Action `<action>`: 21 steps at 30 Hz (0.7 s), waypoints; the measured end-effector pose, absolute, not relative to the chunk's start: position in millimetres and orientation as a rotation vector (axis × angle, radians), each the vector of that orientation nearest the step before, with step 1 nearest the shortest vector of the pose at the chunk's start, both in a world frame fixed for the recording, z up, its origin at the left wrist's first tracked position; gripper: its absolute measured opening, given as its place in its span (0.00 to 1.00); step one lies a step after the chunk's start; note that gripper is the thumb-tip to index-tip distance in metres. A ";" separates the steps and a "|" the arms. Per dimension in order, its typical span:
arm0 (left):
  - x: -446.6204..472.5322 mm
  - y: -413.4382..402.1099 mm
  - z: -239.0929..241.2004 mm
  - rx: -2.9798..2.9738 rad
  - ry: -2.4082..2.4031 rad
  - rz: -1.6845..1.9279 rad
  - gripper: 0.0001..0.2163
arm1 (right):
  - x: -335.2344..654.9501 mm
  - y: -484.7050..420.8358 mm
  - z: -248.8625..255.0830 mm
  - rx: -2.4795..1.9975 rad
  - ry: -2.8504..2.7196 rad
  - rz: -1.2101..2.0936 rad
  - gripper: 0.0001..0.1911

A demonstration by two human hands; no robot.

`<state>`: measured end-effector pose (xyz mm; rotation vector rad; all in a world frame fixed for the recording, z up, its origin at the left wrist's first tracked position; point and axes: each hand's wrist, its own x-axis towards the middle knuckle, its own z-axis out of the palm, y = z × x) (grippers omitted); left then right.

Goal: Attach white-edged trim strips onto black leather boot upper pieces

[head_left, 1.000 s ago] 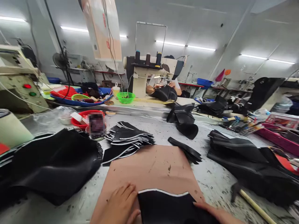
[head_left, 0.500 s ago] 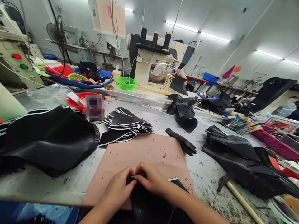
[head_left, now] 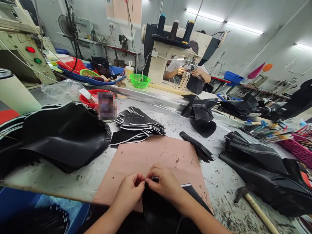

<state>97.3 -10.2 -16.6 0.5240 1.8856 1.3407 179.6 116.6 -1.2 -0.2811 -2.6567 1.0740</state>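
Near the front edge of the bench, my left hand [head_left: 130, 191] and my right hand [head_left: 162, 183] meet, thumbs and fingertips pinched on the upper edge of a black leather piece [head_left: 156, 208]. The piece hangs down over the bench edge toward me, and a white-edged corner of black leather shows right of my right wrist. Below the hands lies a pinkish board [head_left: 158, 152]. At its far edge rests a stack of black leather pieces with white edges [head_left: 138, 123]. The exact spot between my fingertips is partly hidden.
A large black leather pile [head_left: 65, 136] lies left, another leather stack [head_left: 258, 165] right, beside a hammer [head_left: 258, 208]. Narrow black strips [head_left: 196, 146] lie by the board. A blue bin [head_left: 75, 208] stands lower left. Behind, a co-worker's hands [head_left: 181, 71] work at a sewing machine [head_left: 156, 65].
The view has shifted slightly, so the bench appears farther right. Both hands stay pinched together on the leather edge, fingers slightly moved. The co-worker's leather piece has moved lower at the machine.
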 end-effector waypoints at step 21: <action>91.7 -0.4 -8.2 1.275 2.468 0.464 0.11 | 258.0 160.9 -16.5 -0.641 -2.015 1.641 0.11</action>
